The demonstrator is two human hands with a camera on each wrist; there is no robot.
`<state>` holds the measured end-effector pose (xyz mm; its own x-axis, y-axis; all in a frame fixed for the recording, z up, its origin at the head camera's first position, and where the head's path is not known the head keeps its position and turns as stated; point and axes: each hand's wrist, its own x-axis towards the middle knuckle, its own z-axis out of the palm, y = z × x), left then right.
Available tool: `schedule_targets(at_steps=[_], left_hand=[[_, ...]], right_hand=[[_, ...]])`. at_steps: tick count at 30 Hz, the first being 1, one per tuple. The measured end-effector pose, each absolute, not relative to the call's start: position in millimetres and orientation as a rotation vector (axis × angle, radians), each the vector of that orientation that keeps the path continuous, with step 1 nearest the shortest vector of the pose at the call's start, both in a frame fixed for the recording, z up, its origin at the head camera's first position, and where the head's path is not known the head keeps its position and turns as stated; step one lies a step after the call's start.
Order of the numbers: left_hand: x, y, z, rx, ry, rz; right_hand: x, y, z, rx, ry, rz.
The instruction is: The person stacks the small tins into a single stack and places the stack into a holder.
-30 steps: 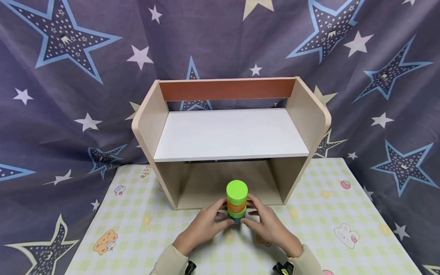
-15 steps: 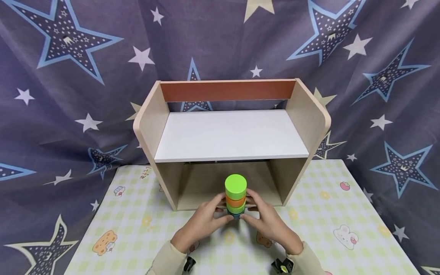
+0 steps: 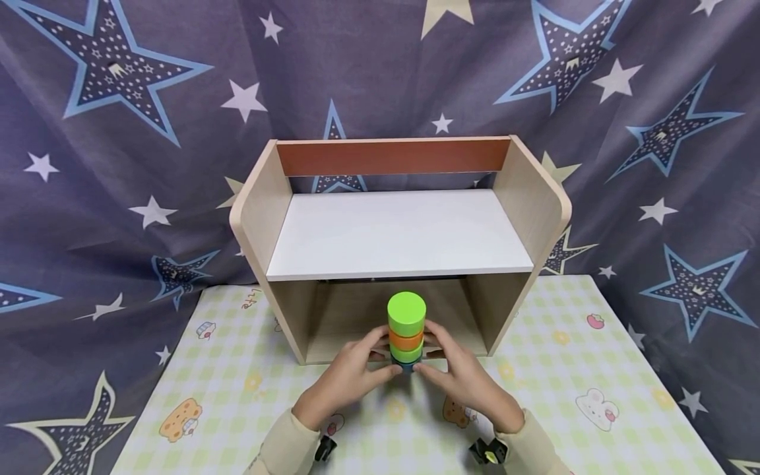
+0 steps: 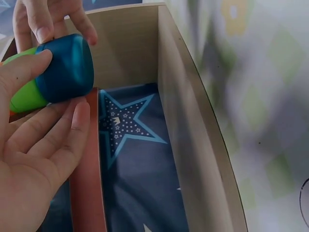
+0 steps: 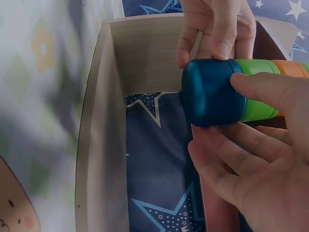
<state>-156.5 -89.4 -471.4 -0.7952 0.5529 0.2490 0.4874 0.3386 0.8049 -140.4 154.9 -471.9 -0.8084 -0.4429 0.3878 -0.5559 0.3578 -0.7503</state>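
Observation:
Between my two hands is an upright column of round pieces (image 3: 406, 315), light green on top, then orange, green and a dark blue base (image 4: 65, 70). My left hand (image 3: 349, 375) grips it low on the left, thumb at the front and fingers behind. From the right, my right hand (image 3: 462, 375) grips it the same way. In the right wrist view, the right thumb lies where the blue base (image 5: 212, 94) meets the green piece, with several fingers under it. The column stands in front of the lower opening of a small wooden shelf (image 3: 398, 234).
The shelf has a white upper board, wooden side panels (image 3: 534, 188) and a reddish-brown back rail (image 3: 392, 156). It stands on a green checked tablecloth (image 3: 225, 382). A dark curtain with stars (image 3: 196, 132) hangs behind and at both sides.
The column has moved up in the head view, nearer the shelf opening, with both hands gripping it throughout. The shelf has stayed put.

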Motion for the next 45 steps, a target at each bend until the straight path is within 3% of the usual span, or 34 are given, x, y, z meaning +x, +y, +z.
schedule_targets(at_steps=[45], left_hand=[[-158, -91, -432, 1.018, 2.571, 1.489]], right_hand=[[-147, 160, -435, 1.009, -2.428, 1.445]])
